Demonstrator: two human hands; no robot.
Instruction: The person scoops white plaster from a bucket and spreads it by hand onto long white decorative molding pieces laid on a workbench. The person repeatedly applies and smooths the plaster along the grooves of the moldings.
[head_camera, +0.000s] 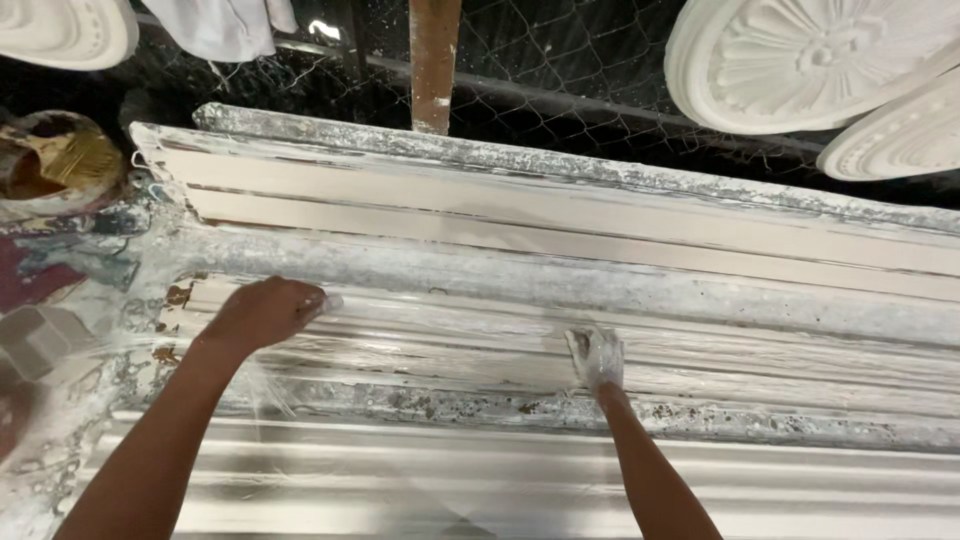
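The person's left hand (268, 312) rests palm-down on the near cornice mould (480, 345), a long channelled form lying across the surface (60, 440) from left to right, its long axis running slightly downward toward the right edge of the view. The fingers of this hand are curled together and pressed onto the wet white plaster at the mould's left end; it cannot be told whether they close on anything beyond a thin sheet of glassy fibre (265, 385) that trails from beneath the hand toward the near edge. The right hand (597, 358), coated in white plaster, lies flat further along the same mould, fingers close together and spread against the plaster, holding nothing that shows. Both hands sit on the mould itself, the left nearer its end, the right near its middle, so the untouched stretch lies to the right of the right hand.

The mould's filling looks wet and glossy, streaked lengthwise with smoothing marks, and its rims are crusted with old grey plaster. Behind it lies a second cornice mould (560, 215), parallel, its plaster duller and pinkish-white. At the far left stands a plaster-caked bucket (45, 165) with a fibre brush (85, 155) in it. Round white ceiling roses (800, 60) lean against wire mesh (560, 60) at the back, beside a wooden post (434, 60).
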